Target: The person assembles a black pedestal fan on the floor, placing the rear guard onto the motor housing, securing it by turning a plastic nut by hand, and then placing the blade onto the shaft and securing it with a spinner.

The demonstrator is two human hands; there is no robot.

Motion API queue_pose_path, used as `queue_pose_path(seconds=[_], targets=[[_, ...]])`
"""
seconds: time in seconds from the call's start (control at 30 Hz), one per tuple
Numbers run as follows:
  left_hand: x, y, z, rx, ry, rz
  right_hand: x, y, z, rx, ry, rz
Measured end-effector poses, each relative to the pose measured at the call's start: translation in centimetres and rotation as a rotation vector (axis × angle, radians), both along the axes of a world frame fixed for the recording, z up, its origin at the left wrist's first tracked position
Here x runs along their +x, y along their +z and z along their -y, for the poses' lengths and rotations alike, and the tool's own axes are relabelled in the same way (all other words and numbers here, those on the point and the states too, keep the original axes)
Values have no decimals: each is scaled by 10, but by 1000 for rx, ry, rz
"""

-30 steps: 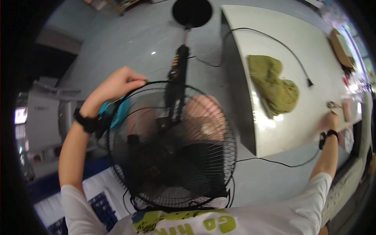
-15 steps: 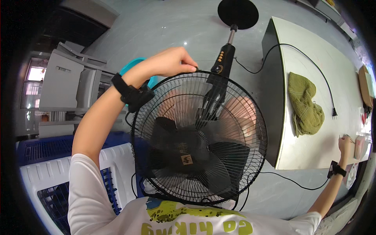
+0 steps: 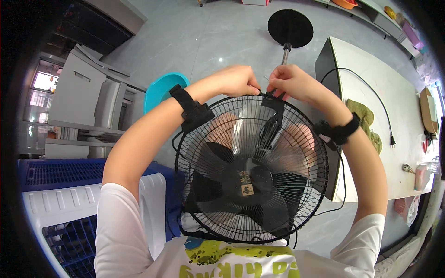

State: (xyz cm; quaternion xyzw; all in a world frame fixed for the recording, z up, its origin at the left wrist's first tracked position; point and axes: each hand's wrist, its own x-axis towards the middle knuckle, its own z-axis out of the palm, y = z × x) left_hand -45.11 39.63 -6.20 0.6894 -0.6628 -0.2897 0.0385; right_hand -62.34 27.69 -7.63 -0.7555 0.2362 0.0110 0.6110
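A black pedestal fan (image 3: 248, 180) leans against me, its round wire guard facing up and its dark blades showing through. Beyond the guard, its pole runs away to a round black base (image 3: 290, 28). My left hand (image 3: 238, 81) is closed, its fingertips pinching the top rim of the guard. Close beside it, my right hand (image 3: 294, 83) is closed at the same rim, in front of the fan's neck. A thin, light sliver shows by its fingertips; what it is, I cannot make out. Both wrists wear black straps.
To the right stands a white-topped table (image 3: 394, 185) bearing an olive cloth (image 3: 364, 118), a black power cord (image 3: 378, 90) and a small metal item (image 3: 408, 168). A turquoise basin (image 3: 157, 90) sits at left, behind my forearm. Nearer are white and blue plastic crates (image 3: 60, 204).
My right hand has come from the table's far right to the guard's top rim, leaving a small metal item there. My left hand and the fan have shifted slightly right.
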Motion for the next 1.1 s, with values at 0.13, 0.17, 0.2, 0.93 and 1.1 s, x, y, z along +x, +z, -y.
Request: queue_pose_path(seconds=[0.13, 0.17, 0.2, 0.93, 1.1], targets=[[-2, 8, -4, 119, 55, 47, 20, -6, -7, 69, -28, -137], [1, 3, -5, 105, 56, 47, 20, -6, -6, 126, -40, -122], [6, -3, -6, 102, 60, 39, 21, -7, -5, 122, -37, -129], [10, -9, -3, 5, 33, -28, 24, -1, 10, 38, 44, -195], [11, -8, -2, 18, 27, -25, 26, -14, 9, -43, 102, -98]])
